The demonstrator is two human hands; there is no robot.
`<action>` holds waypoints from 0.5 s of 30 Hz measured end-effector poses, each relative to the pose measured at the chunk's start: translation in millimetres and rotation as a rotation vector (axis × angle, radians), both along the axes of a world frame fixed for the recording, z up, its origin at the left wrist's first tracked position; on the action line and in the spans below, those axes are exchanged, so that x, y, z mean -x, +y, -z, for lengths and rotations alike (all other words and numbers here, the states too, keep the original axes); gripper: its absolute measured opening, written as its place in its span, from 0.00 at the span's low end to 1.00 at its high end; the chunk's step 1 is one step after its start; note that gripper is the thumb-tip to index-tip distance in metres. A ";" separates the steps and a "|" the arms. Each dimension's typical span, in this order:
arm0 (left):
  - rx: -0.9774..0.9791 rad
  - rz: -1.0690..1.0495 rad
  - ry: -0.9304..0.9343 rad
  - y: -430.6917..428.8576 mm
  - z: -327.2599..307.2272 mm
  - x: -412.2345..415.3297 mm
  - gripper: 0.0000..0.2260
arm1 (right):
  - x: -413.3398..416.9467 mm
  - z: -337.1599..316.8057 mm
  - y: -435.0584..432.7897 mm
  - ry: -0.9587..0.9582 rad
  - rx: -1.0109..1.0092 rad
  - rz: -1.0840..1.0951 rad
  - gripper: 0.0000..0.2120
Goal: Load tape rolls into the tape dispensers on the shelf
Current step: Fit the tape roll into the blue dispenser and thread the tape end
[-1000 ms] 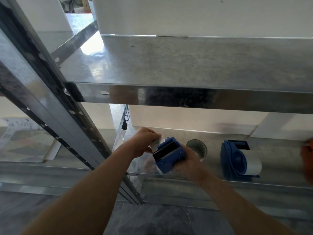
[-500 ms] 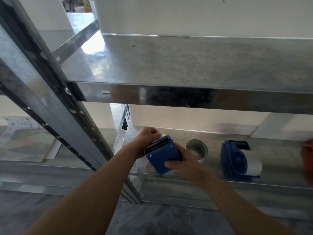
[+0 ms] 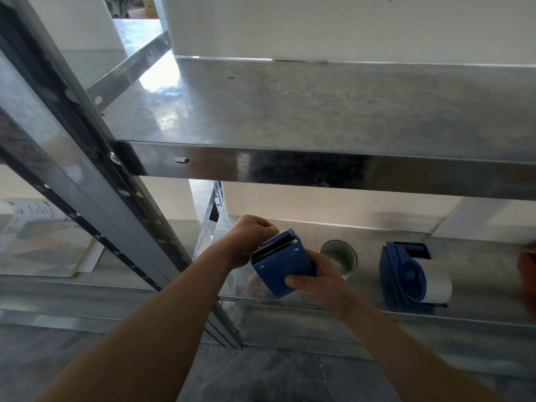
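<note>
Blue dispenser [image 3: 280, 266], serrated edge [image 3: 274, 247] now upward

No legible text anywhere in view.

White paper sheet [image 3: 27, 211], far left, beyond shelf upright: several rows of dark handwriting, possibly words or numbers, too small and blurred to read.

Blue tape dispenser [image 3: 280, 268], centre: plain blue face with two small screws, no readable brand or label.

Second blue dispenser [image 3: 406, 274], on lower shelf at right: white roll surface looks blank, no print made out.

Shelf beam [image 3: 290, 166]: bare metal with one slot, no number or sign readable.
</note>
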State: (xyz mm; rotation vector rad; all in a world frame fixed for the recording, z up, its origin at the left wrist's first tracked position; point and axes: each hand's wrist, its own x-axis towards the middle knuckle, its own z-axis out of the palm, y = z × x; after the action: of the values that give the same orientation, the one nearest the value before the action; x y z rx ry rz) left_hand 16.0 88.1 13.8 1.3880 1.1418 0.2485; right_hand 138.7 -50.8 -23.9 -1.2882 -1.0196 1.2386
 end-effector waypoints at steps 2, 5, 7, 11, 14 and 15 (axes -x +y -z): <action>0.015 0.002 -0.007 0.7 -0.9 0.0 0.05 | -0.6 0.7 0.4 -0.002 -0.005 0.007 0.24; 0.067 0.012 -0.026 1.9 -1.5 -0.1 0.05 | -1.6 2.5 0.8 -0.025 -0.016 0.029 0.23; 0.087 0.011 -0.035 2.6 -2.0 -0.3 0.04 | -2.1 3.0 0.8 -0.046 -0.021 0.030 0.23; 0.111 0.006 -0.043 3.2 -3.6 -1.6 0.05 | -2.0 3.1 0.8 -0.033 -0.024 0.046 0.24; 0.115 0.014 -0.047 2.0 -4.2 -3.6 0.06 | -1.7 2.4 1.9 -0.049 -0.012 0.069 0.26; 0.118 0.018 -0.051 1.7 -4.3 -3.9 0.06 | -1.8 2.4 2.0 -0.055 -0.008 0.075 0.26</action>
State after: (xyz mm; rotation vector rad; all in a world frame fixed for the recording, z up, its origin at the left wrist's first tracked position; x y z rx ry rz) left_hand 19.9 89.8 18.1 1.2807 1.0839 0.1992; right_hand 140.5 -48.8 -26.3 -1.3491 -1.0051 1.1464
